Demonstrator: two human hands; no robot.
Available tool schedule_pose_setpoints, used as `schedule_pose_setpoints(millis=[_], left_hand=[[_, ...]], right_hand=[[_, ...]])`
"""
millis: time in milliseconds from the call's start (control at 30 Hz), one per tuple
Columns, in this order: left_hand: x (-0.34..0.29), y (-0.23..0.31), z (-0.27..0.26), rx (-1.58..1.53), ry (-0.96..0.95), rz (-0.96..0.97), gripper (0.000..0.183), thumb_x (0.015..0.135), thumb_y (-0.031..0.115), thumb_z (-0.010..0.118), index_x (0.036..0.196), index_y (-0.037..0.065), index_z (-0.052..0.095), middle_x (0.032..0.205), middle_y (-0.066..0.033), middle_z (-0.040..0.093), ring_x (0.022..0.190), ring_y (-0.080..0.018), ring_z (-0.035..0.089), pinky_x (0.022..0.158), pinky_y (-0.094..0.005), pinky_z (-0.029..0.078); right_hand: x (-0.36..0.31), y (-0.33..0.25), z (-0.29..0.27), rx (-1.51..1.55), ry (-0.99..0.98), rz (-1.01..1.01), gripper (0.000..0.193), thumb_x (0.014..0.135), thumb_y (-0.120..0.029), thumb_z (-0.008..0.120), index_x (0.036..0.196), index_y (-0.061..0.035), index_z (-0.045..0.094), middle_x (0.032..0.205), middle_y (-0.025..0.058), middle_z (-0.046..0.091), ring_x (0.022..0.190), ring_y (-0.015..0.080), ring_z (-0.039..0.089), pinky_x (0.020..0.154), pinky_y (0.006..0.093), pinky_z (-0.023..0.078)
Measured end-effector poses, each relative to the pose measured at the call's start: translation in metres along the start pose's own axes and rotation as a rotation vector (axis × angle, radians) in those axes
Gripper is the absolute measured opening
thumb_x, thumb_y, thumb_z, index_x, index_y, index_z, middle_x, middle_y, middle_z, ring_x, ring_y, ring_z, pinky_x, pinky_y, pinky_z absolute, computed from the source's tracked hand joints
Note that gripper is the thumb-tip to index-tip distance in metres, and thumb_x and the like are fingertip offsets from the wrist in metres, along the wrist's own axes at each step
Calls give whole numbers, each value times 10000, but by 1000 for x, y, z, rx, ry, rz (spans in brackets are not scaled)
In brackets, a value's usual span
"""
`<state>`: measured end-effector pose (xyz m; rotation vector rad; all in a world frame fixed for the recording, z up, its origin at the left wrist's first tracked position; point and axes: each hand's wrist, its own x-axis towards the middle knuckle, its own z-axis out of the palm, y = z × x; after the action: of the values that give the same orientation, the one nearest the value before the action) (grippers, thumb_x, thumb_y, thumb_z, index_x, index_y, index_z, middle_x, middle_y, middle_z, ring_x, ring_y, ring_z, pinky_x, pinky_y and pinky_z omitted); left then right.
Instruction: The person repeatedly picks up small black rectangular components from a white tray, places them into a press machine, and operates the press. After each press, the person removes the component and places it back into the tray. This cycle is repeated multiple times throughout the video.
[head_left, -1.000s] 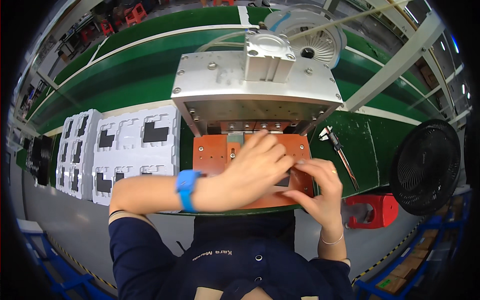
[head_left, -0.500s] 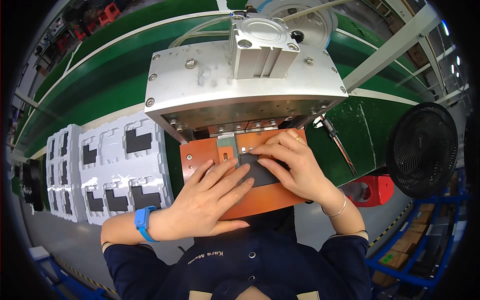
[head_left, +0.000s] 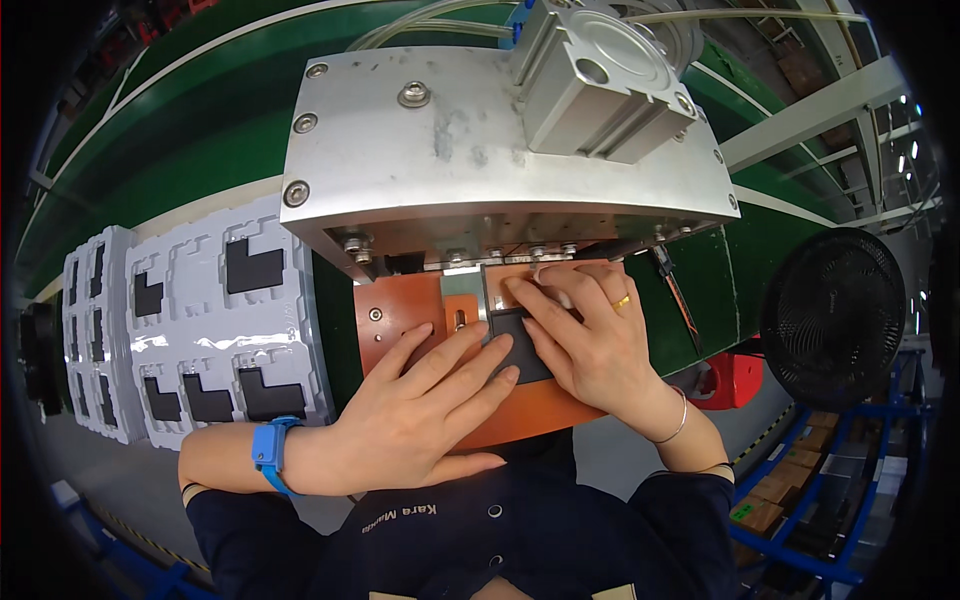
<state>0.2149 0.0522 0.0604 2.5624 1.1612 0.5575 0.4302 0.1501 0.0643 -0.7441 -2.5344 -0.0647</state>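
A dark grey L-shaped flat piece [head_left: 522,352] lies on the orange plate [head_left: 500,425] under the metal press [head_left: 400,150]. My left hand [head_left: 410,405] rests flat, fingers spread, with its fingertips at the piece's left edge and next to a slotted orange block [head_left: 461,312]. My right hand [head_left: 600,350] bends over the notch of the piece. Its thumb side lies on the dark surface, and one fingertip presses by a small pale patch [head_left: 503,299] on the plate. Something whitish shows among its farther fingers, too hidden to name.
White moulded trays [head_left: 200,340] holding dark L-shaped pieces stand at the left. A caliper-like tool [head_left: 680,300] lies on the green bench right of the press. Farther right are a black fan [head_left: 833,318], a red stool [head_left: 728,382] and a blue rack [head_left: 850,500] with boxes.
The view has shifted, so the press looks larger and tilted. My right fingers have shifted slightly over the notch; my left hand stays flat beside the dark piece.
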Motion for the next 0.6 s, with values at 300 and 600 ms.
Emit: schedule_pose_setpoints(millis=[300, 600], left_hand=[[1, -2, 1, 42, 3, 5, 669, 850, 578, 631, 1292, 79, 582, 1404, -156, 509, 1315, -350, 449, 1048, -517, 365], [2, -1, 2, 50, -4, 6, 668, 843, 586, 634, 1277, 79, 596, 1393, -156, 519, 1290, -350, 476, 1030, -513, 380]], right_hand=[[-8, 6, 1, 93, -2, -135, 163, 774, -141, 639, 923, -81, 610, 1039, 61, 668, 1011, 229, 610, 888, 379, 466], [-4, -2, -1, -23, -79, -80, 284, 771, -138, 628, 1049, -80, 640, 1122, 75, 651, 1068, 234, 594, 889, 384, 467]])
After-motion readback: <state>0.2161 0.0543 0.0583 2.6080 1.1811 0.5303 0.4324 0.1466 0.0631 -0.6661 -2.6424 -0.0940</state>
